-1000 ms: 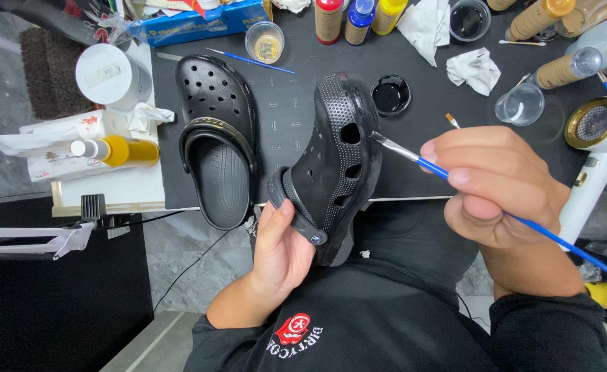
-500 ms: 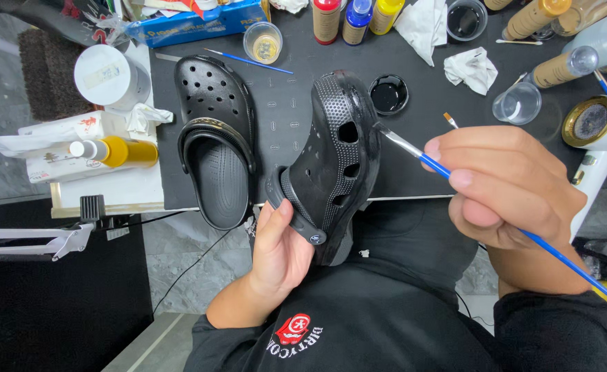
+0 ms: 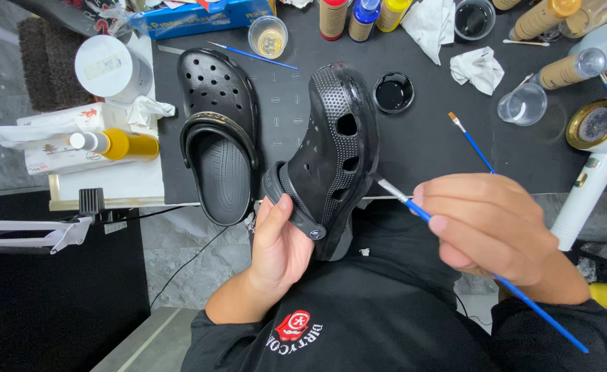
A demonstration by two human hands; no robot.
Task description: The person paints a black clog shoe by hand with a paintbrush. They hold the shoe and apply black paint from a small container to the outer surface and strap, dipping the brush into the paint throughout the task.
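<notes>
Two black clogs show in the head view, and only one is in hand. The left hand [image 3: 279, 241] is curled about the heel end of the held clog [image 3: 331, 155], thumb laid along the strap and fingers tucked beneath, so the shoe is tipped on its side with the holed flank turned toward the right hand. Held up like that, off the black mat [image 3: 427, 138], the side wall is offered squarely to the brush. The left forearm comes up from the lap with the wrist bent back, palm facing up and inward.

The right hand [image 3: 489, 231] pinches a blue-handled paintbrush [image 3: 413, 207] in a pen grip, fingers closed tight around the shaft, the long handle trailing down and away past the wrist. Its pale bristle tip sits at or just against the lower side of the held clog, near the oval holes; whether it truly touches I cannot tell.

Beyond the left hand, the other clog [image 3: 219, 131] lies flat on the mat, sole down. Just past the toe of the held clog sits a small dish of black paint [image 3: 393, 91], within the brush's easy reach. Above the right hand lies a spare brush [image 3: 470, 141], a clear cup [image 3: 522, 105] and a crumpled tissue [image 3: 478, 67]; a white hair dryer [image 3: 596, 158] lies at its outer side.
</notes>
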